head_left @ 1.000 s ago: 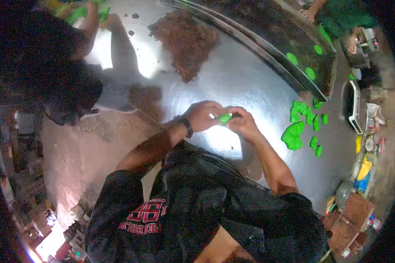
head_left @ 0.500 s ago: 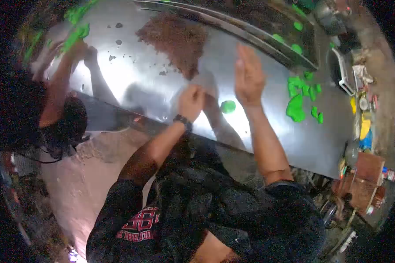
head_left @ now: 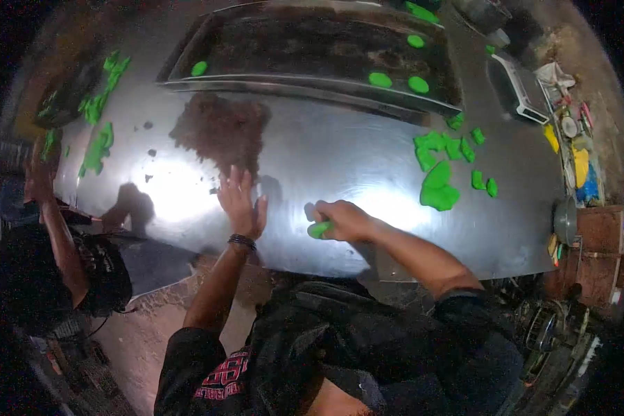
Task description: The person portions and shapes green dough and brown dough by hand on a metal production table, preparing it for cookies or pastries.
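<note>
My right hand [head_left: 345, 220] is closed around a small piece of green dough [head_left: 318, 230], low over the steel table [head_left: 319, 156]. Part of the piece shows below the curled fingers. My left hand [head_left: 240, 208], with dark bands at the wrist, has its fingers spread and its palm down. Its fingertips reach the lower tip of a patch of brown powder [head_left: 225, 128]. To the right lie a larger flattened lump of green dough [head_left: 439, 188] and several torn pieces [head_left: 431, 142].
Behind the powder stands a dark rectangular tray [head_left: 312, 41] with several green discs [head_left: 418, 84]. At the left, another person's hand [head_left: 40, 177] is near ragged green dough [head_left: 98, 149]. A white-framed object [head_left: 521, 89] stands at the right, beside a metal pot [head_left: 565, 220].
My right hand has come down from a raised, flat pose and taken up the green disc. My left hand has gone from closed to spread and moved to the powder. The view has shifted.
</note>
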Demonstrator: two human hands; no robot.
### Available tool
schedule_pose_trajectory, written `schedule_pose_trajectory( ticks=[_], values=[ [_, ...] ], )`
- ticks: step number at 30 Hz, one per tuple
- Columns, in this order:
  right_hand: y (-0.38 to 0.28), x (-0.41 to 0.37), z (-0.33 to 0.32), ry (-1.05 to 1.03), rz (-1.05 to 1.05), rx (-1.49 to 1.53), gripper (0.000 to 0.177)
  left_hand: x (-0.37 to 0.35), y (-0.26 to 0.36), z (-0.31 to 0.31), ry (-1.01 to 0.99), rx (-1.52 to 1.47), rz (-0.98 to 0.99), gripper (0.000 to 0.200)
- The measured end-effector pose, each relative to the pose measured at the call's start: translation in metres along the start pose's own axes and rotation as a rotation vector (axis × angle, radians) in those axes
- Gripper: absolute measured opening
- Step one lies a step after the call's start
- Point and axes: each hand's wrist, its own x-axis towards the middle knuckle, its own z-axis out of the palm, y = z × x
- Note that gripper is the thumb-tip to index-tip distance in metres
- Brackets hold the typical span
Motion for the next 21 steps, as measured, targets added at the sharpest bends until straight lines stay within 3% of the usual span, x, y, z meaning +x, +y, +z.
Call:
schedule_pose_trajectory(
  ticks=[1,3,4,7,8,10,12,13,16,17,18,20,21],
  values=[
    [0.012,0.002,-0.014,-0.068,-0.084,0.142,0.035,0.002,0.002,0.003,-0.08,0.142,-0.034,0.067],
    [0.047,0.02,-0.05,-0.149,-0.273,0.328,0.045,0.008,0.001,0.012,-0.073,0.132,0.03,0.064],
    [0.038,0.018,-0.088,-0.126,-0.176,0.337,0.047,0.004,-0.001,0.014,-0.077,0.131,0.048,0.063],
    [0.026,0.034,-0.197,0.274,-0.266,0.185,0.043,0.005,-0.001,0.008,-0.183,0.199,-0.036,0.054],
    [0.029,0.047,-0.223,0.333,-0.247,0.264,0.043,0.007,0.002,0.005,-0.189,0.184,-0.045,0.053],
    [0.036,0.085,-0.258,0.617,-0.172,0.082,0.042,0.009,0.004,0.003,-0.212,0.196,-0.074,0.051],
    [0.062,0.13,-0.269,0.717,-0.203,-0.159,0.039,0.008,0.002,0.004,-0.24,0.22,-0.086,0.051],
    [0.082,0.155,-0.274,0.529,-0.143,-0.249,0.035,0.009,-0.001,0.006,-0.212,0.23,-0.072,0.051],
    [0.09,0.167,-0.281,0.546,-0.091,-0.103,0.033,0.0,-0.012,0.01,-0.242,0.308,-0.049,0.052],
    [0.092,0.158,-0.287,0.624,-0.246,-0.032,0.034,0.001,-0.01,0.01,-0.253,0.296,-0.083,0.052],
    [0.096,0.143,-0.292,0.622,-0.252,0.189,0.032,0.002,-0.007,0.01,-0.267,0.28,-0.114,0.052],
    [0.099,0.079,-0.281,0.617,-0.418,0.35,0.028,0.002,-0.011,0.012,-0.172,0.239,-0.021,0.048],
    [0.104,0.046,-0.267,0.489,-0.326,0.341,0.029,0.001,-0.011,0.013,-0.147,0.235,-0.016,0.047]
  ],
)
